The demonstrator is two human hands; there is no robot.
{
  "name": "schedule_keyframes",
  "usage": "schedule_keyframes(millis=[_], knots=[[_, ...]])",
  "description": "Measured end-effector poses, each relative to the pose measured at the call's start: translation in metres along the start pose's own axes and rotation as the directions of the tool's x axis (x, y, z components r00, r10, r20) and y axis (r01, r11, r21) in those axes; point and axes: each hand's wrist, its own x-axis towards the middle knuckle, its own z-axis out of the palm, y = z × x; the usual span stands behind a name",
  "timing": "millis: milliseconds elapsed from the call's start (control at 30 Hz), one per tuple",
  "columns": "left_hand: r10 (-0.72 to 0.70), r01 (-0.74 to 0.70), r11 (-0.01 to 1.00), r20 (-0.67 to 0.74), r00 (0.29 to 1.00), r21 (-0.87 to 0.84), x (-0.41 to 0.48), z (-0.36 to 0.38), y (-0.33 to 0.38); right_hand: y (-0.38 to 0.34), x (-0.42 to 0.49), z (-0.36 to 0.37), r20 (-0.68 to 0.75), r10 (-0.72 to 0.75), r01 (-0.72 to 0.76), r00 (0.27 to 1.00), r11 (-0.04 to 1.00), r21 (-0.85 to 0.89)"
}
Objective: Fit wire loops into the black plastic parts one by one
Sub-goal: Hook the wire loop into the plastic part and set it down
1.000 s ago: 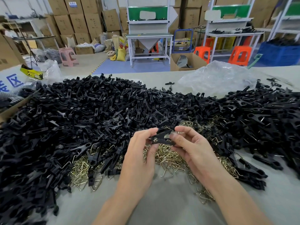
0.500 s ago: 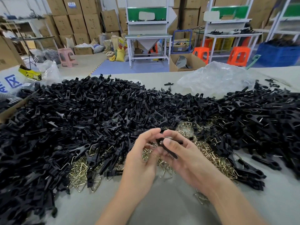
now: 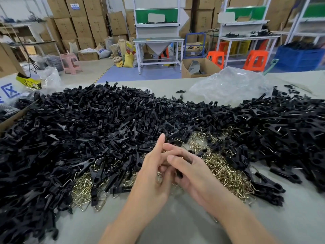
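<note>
Grey tabletop (image 3: 175,226) is keeping wire loops (image 3: 226,173) within reach; right hand (image 3: 195,175) is clamping a black plastic part (image 3: 179,174), probably for fitting; whether left hand (image 3: 154,175) is gripping, I cannot tell.

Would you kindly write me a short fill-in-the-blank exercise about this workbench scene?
1. The left hand and right hand hold one ____ plastic part between them.
2. Beneath them lie gold-coloured ____ loops.
3. The crumpled clear bag lies on the table at the far ____.
4. The lone stool on the far left is ____.
Missing words: black; wire; right; pink.
</note>
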Motion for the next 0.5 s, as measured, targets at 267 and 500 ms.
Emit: schedule_keyframes(millis=[267, 500], knots=[[0.026, -0.03, 0.999, 0.085, 0.996, 0.04, -0.0028, 0.0055, 0.0014, 0.0045, 0.0025, 0.0004, -0.112, -0.031, 0.019, 0.993, 0.993, -0.114], [0.07, -0.073, 0.996, 0.059, 0.996, 0.042, -0.0035, 0.0066, 0.001, 0.0043, -0.0027, 0.0011, -0.048, -0.025, 0.017, 0.999, 0.985, -0.171]])
